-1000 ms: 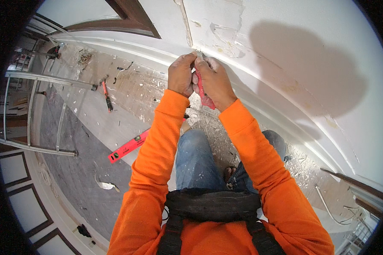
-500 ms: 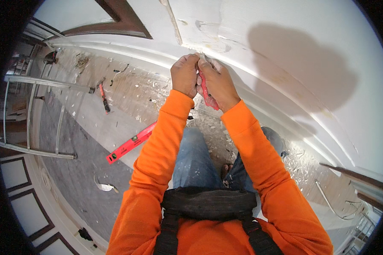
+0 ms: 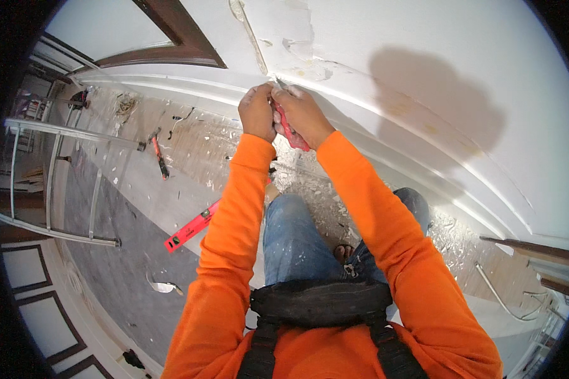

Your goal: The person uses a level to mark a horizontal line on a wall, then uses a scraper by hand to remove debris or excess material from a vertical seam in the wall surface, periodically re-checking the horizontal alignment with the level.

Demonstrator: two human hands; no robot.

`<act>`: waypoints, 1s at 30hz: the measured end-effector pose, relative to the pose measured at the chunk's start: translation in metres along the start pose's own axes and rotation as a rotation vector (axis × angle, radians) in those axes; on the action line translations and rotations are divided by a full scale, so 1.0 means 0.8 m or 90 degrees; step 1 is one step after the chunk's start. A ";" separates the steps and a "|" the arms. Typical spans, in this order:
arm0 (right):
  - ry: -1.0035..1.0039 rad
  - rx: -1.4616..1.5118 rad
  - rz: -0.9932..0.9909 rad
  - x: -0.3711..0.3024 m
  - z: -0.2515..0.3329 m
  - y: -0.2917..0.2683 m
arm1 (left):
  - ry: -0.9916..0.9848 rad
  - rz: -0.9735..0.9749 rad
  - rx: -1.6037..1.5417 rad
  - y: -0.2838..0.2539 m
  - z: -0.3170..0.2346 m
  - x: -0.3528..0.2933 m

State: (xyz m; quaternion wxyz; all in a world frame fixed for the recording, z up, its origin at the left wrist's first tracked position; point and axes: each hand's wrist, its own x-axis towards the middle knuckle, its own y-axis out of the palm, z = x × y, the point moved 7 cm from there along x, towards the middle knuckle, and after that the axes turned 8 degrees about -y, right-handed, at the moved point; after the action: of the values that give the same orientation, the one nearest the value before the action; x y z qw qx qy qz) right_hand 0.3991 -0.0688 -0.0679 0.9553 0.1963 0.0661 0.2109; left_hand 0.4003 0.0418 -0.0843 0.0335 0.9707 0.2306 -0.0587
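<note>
A red-handled utility knife (image 3: 289, 131) is gripped in my right hand (image 3: 306, 117), its grey blade showing just above the fingers. The blade end is at the top of the white baseboard moulding (image 3: 202, 93). My left hand (image 3: 256, 112) is closed and pressed against the right one beside the front of the knife; its fingertips hide whatever they pinch. Directly above the hands, a rough filled groove (image 3: 251, 39) runs down the white wall (image 3: 348, 31), with patchy, chipped paint to its right.
A red spirit level (image 3: 193, 228) lies on the floor left of my knees. Further left are a hammer (image 3: 159, 156), a metal frame (image 3: 63, 131) and a white scrap (image 3: 162, 287). Paint chips litter the floor along the wall. A bent metal tube (image 3: 494, 292) lies at the right.
Both hands, with the knife, have shifted left along the moulding, closer to the lower end of the groove. The view has shifted slightly.
</note>
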 end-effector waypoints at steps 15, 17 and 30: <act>-0.021 0.015 -0.093 0.005 -0.013 -0.008 | -0.157 0.048 -0.151 0.006 0.018 0.008; -0.021 0.013 -0.096 0.003 -0.013 -0.009 | -0.156 0.047 -0.134 0.007 0.017 0.007; -0.008 0.014 -0.100 -0.020 -0.003 -0.023 | -0.121 0.040 -0.203 0.030 0.013 -0.011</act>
State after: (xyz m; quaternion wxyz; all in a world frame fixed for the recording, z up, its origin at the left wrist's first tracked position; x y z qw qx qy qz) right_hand 0.3910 -0.0898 -0.0770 0.9671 0.2023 0.0774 0.1336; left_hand 0.4021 0.0157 -0.0927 0.2101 0.9500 0.2024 -0.1116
